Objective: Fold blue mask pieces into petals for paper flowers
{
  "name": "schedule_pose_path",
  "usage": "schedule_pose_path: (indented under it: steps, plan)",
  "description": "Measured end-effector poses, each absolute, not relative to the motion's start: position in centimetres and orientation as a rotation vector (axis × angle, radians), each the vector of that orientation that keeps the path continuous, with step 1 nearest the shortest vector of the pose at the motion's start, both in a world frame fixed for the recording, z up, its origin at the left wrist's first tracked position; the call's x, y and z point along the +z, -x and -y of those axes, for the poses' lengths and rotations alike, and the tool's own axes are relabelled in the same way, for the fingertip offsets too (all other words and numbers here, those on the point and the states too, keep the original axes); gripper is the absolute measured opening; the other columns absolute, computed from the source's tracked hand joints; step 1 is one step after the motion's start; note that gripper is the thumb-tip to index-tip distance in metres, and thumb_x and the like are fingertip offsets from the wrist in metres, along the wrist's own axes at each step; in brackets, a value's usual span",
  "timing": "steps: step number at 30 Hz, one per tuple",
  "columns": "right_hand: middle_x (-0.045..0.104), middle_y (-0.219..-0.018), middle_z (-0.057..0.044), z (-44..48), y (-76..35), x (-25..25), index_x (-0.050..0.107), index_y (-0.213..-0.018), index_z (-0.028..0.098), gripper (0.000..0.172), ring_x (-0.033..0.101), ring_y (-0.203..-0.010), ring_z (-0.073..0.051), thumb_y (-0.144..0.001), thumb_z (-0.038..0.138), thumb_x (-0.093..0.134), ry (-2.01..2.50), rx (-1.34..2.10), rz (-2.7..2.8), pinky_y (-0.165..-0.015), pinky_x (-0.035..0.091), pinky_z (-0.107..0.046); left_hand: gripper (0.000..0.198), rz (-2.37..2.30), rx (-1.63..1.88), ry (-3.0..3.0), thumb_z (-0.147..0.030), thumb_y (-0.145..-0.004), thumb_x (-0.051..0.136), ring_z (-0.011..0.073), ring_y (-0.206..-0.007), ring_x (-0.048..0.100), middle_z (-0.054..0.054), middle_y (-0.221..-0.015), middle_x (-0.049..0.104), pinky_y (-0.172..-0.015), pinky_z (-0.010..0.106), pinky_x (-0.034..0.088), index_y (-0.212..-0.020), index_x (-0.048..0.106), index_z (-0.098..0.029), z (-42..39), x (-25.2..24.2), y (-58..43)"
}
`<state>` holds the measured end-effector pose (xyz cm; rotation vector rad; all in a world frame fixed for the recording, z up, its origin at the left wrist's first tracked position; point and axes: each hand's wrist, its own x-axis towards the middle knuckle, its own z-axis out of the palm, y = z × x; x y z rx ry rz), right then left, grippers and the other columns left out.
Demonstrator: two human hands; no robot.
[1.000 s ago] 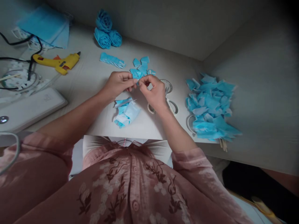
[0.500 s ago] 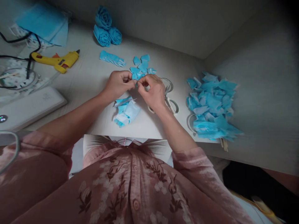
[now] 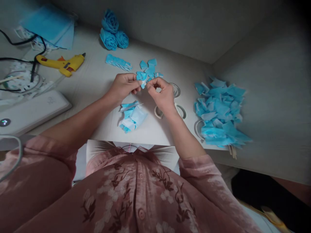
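Note:
Between finger and thumb my left hand (image 3: 125,85) pinches a small blue piece of material (image 3: 142,77). Beside it, my right hand (image 3: 162,92) is closed in a pinch near the piece's right edge; what its fingertips hold, if anything, is too small to make out. Just beyond the hands lie several cut blue petals (image 3: 150,67). A strip of stacked blue pieces (image 3: 118,62) is to their left. Scissors (image 3: 181,110) lie partly under my right hand and wrist. Nearer my body rests a loose bundle of blue and white scraps (image 3: 132,118).
Three blue rolled flowers (image 3: 108,37) stand at the back. On the left are a yellow glue gun (image 3: 64,64), blue masks (image 3: 48,26), cables and a white power bank (image 3: 36,111). A large blue pile (image 3: 221,110) sits at right, beside a tape roll (image 3: 199,129).
My right hand has moved slightly right, away from my left hand, opening a small gap. More of the blue piece shows in my left fingers. The view has shifted a little.

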<state>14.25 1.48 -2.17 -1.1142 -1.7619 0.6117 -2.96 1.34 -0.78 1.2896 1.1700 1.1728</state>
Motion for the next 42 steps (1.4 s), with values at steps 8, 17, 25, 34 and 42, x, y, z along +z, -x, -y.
schedule_pose_path:
  steps: [8,17,25,34,42]
  plan:
    - [0.072,-0.091,0.000,-1.0,-14.4,-1.9,0.070,-0.099,0.025,0.022,0.065,-0.088,-0.016,-0.098,0.043,0.058,1.077,0.469,1.857,-0.090,0.051,-0.033,0.027,-1.149,1.188,-1.250,-0.011,-0.085,0.066,0.0051,-0.049,0.049,-0.002,-0.059,0.061,-0.054,0.019,0.040,-0.060,0.056,-0.016,-1.4,-0.5,3.0]
    - [0.072,-0.093,-0.003,-1.0,-14.3,-2.6,0.071,-0.095,0.023,0.023,0.065,-0.092,-0.019,-0.101,0.037,0.054,1.147,0.195,1.966,-0.097,0.047,-0.039,0.026,-1.106,1.157,-1.277,-0.013,-0.084,0.071,0.0052,-0.050,0.051,-0.002,-0.060,0.063,-0.056,0.020,0.041,-0.063,0.058,-0.016,-1.2,-0.7,3.1]
    - [0.068,-0.083,0.002,-2.2,-15.2,-2.6,0.067,-0.087,0.022,0.024,0.062,-0.081,-0.014,-0.098,0.041,0.057,1.093,0.468,1.733,-0.085,0.051,-0.031,0.028,-1.124,1.159,-1.193,-0.003,-0.085,0.063,0.0040,-0.045,0.048,-0.003,-0.054,0.059,-0.049,0.018,0.036,-0.061,0.057,-0.015,-1.5,-0.5,3.2]
    - [0.063,-0.081,0.002,-3.2,-15.9,-2.3,0.065,-0.082,0.022,0.029,0.061,-0.080,-0.012,-0.092,0.049,0.060,1.044,0.729,1.552,-0.085,0.052,-0.030,0.022,-1.039,1.115,-1.239,-0.017,-0.083,0.074,0.0060,-0.048,0.050,-0.002,-0.056,0.061,-0.052,0.020,0.040,-0.066,0.060,-0.016,-1.2,-0.6,3.3]
    - [0.064,-0.080,0.002,-2.8,-15.7,-1.8,0.063,-0.079,0.022,0.027,0.063,-0.082,-0.013,-0.089,0.047,0.064,1.024,0.740,1.565,-0.085,0.052,-0.029,0.031,-0.990,1.125,-1.160,-0.035,-0.090,0.071,0.0093,-0.051,0.054,0.002,-0.060,0.064,-0.052,0.022,0.042,-0.067,0.060,-0.018,-1.3,-0.5,3.5]
